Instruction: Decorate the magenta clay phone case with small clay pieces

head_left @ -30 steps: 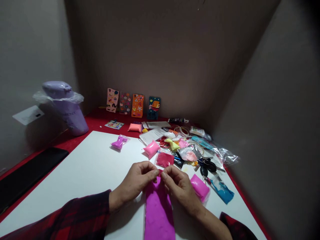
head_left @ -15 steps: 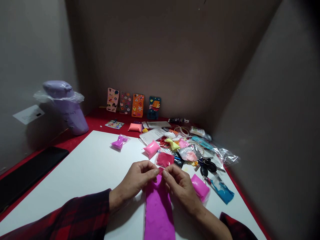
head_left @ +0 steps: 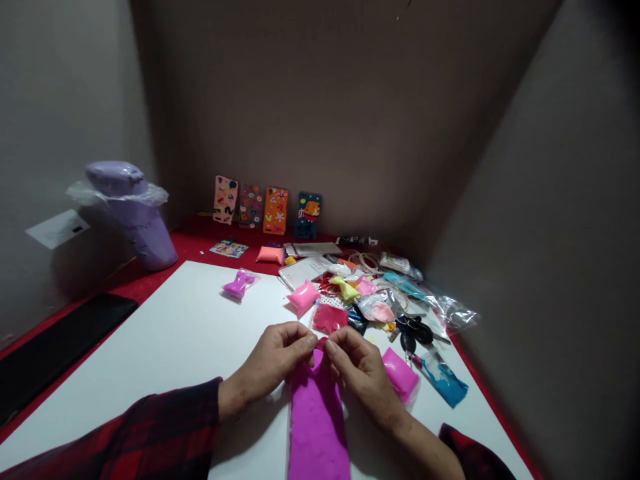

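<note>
Between my two hands is a small piece of red clay (head_left: 321,343), pinched by the fingertips of both. My left hand (head_left: 280,357) grips it from the left with thumb and forefinger, and my right hand (head_left: 356,367) from the right. Below them lies a long flat slab covered in purple clay (head_left: 319,427), its lower end cut off by the frame. Just beyond my fingers rests a packet of red clay (head_left: 330,319). A bright pink clay packet (head_left: 400,375) lies to the right of my right hand.
Clay packets, black-handled scissors (head_left: 417,330) and a blue clay packet (head_left: 447,381) crowd the white board's right side. Several decorated phone cases (head_left: 275,211) lean on the back wall. A lilac tumbler (head_left: 143,227) stands at left, and a purple packet (head_left: 240,285) lies farther in.
Both hands stay in nearly the same place. The red clay between the fingertips has shifted very slightly; nothing else has visibly moved.
</note>
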`<move>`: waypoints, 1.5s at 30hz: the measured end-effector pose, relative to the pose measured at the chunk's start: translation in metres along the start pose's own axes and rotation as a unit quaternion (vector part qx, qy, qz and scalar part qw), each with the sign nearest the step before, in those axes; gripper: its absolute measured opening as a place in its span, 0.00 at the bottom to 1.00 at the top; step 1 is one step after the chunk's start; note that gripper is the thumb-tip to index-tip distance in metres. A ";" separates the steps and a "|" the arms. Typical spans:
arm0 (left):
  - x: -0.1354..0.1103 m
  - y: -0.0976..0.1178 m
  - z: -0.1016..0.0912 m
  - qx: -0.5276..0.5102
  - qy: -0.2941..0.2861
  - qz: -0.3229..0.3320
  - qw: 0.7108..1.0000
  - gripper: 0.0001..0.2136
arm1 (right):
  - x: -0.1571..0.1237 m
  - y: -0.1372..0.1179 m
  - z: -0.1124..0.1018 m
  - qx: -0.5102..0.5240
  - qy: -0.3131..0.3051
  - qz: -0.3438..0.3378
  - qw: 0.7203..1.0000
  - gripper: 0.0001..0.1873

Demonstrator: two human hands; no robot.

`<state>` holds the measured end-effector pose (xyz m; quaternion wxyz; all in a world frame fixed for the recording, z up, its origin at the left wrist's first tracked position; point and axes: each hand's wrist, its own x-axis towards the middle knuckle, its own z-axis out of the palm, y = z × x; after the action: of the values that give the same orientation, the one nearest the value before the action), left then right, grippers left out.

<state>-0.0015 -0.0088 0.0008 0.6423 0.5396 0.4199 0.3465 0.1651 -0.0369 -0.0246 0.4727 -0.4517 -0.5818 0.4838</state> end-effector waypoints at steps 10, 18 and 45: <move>-0.003 0.003 0.000 0.021 -0.018 0.014 1.000 0.14 | -0.001 -0.003 0.001 0.019 -0.008 -0.009 1.000 0.11; -0.003 0.005 0.001 0.005 -0.011 0.027 1.000 0.15 | 0.000 -0.004 0.001 -0.021 -0.010 -0.003 1.000 0.13; -0.003 0.006 0.001 0.004 0.001 0.032 0.999 0.10 | 0.000 0.000 0.000 -0.010 0.001 0.012 1.000 0.13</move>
<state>-0.0019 -0.0111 0.0077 0.6279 0.5549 0.4050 0.3657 0.1649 -0.0369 -0.0243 0.4630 -0.4641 -0.5804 0.4832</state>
